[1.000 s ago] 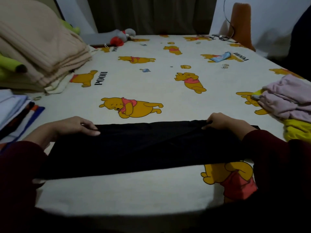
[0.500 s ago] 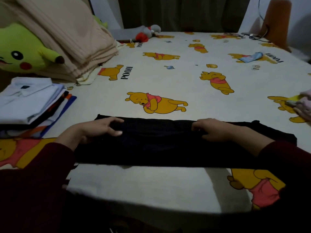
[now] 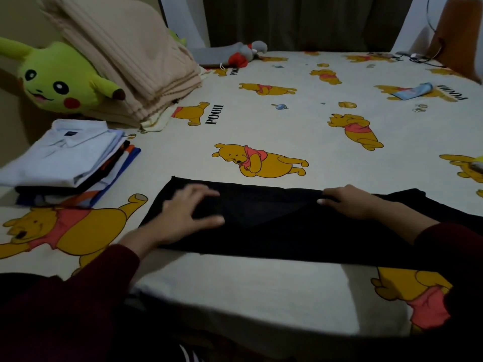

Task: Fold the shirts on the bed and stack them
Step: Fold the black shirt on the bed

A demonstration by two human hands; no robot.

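Note:
A black shirt (image 3: 274,226) lies folded into a long strip across the near part of the bed (image 3: 261,121). My left hand (image 3: 188,210) rests flat on its left end with spread fingers. My right hand (image 3: 347,201) grips the upper fold edge near the middle right, fingers curled over the cloth. A stack of folded shirts (image 3: 65,158), a white collared one on top, stands at the left edge of the bed.
A green-yellow plush toy (image 3: 60,84) and a folded beige blanket (image 3: 122,56) lie at the back left. A grey and red soft toy (image 3: 243,54) sits at the far side. A small blue tube (image 3: 413,91) lies far right, near cables and an orange object (image 3: 460,35).
The view has turned left, bringing the stack and plush toy into sight. My left hand slid rightward onto the shirt and spread flat. My right hand moved left along the fold.

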